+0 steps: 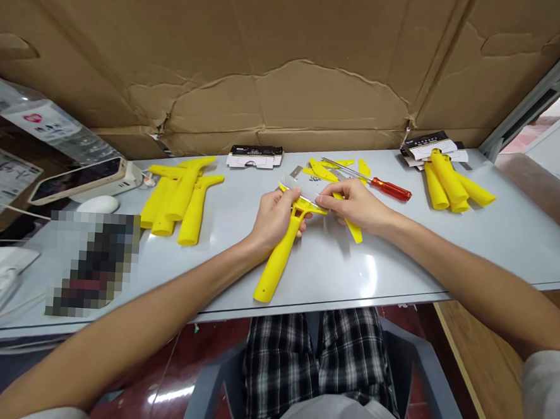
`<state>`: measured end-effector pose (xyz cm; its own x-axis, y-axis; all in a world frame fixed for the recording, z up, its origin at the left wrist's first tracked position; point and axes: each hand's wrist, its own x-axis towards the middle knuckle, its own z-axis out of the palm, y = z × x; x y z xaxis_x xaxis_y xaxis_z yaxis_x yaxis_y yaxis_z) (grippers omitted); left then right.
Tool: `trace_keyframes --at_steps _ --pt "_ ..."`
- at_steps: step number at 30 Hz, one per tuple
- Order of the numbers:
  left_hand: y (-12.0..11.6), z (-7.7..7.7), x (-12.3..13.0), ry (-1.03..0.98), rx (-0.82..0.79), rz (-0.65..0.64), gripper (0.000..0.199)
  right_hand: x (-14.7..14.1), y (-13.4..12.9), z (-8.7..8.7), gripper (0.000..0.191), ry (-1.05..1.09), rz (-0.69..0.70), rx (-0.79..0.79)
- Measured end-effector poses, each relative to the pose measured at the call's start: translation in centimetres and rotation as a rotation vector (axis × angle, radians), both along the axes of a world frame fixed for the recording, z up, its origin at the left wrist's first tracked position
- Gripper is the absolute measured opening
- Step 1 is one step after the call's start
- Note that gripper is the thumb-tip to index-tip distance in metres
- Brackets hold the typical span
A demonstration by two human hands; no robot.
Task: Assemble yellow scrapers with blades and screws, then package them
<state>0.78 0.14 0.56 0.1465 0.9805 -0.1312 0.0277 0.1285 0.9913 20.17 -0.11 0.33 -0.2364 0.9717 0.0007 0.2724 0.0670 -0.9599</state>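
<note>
My left hand (276,214) is closed around the head of a yellow scraper handle (275,263), its thumb pressing on a flat metal blade (304,195) laid across the head. The handle's hollow end points toward me. With its fingertips pinched at the blade's right end, my right hand (349,202) reaches in from the right. Under that hand lies a loose yellow strip (353,230). Behind it are more yellow strips (321,169), small screws (315,179) and a screwdriver with a red handle (391,190).
Several yellow handles (190,213) are piled at the left, and more handles (445,180) lie at the right beside black-and-white blade packets (430,146). Another packet (255,157) rests by the cardboard wall (267,101). A phone (77,181) and a white mouse (98,205) are far left.
</note>
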Motion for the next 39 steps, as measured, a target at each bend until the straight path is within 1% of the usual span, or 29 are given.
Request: trace_keyframes --at_steps 5,9,13,17,20,22,24,27,30,33,35,36,38,39 --pt "-0.1 0.1 -0.2 0.015 0.008 -0.018 0.033 0.4 0.0 0.0 0.041 -0.037 0.048 0.069" --pt "-0.3 0.3 -0.3 0.039 0.024 -0.026 0.031 0.4 -0.2 0.4 0.037 -0.074 0.088 0.029" --pt "-0.2 0.3 -0.2 0.042 -0.004 -0.041 0.03 0.2 -0.3 0.5 0.035 -0.073 0.14 0.003" --pt "0.9 0.0 -0.3 0.001 -0.03 -0.043 0.023 0.6 0.0 0.5 0.033 -0.105 0.099 0.032" --pt "2.2 -0.1 -1.1 -0.037 0.024 -0.025 0.016 1.3 0.3 0.8 0.031 -0.12 0.102 0.025" --pt "3.0 0.0 -1.7 0.014 0.03 -0.078 0.017 1.8 0.5 1.1 0.029 -0.145 0.132 0.03" --pt "3.6 0.1 -2.3 0.039 -0.003 -0.144 0.018 2.4 0.6 1.4 0.029 -0.176 0.167 0.041" --pt "3.9 0.3 -2.7 0.015 -0.055 -0.214 0.016 3.2 0.9 1.5 0.034 -0.234 0.223 0.05" --pt "3.8 0.5 -2.8 -0.006 -0.072 -0.252 0.014 3.7 1.2 1.6 0.036 -0.271 0.256 0.049" --pt "3.6 0.7 -2.5 -0.01 -0.077 -0.246 0.009 3.8 1.4 1.6 0.038 -0.291 0.266 0.038" --pt "3.4 0.8 -2.2 -0.009 -0.085 -0.206 0.008 3.8 1.5 1.5 0.036 -0.314 0.257 0.033" --pt "3.4 0.8 -2.1 -0.008 -0.088 -0.18 0.009 3.8 1.6 1.5 0.033 -0.321 0.23 0.03" --pt "3.5 0.8 -2.0 -0.008 -0.089 -0.124 0.011 3.8 1.9 1.3 0.029 -0.302 0.107 0.009" --pt "3.5 0.7 -2.0 -0.012 -0.086 -0.099 0.012 3.9 2.1 1.2 0.033 -0.273 0.022 -0.002"
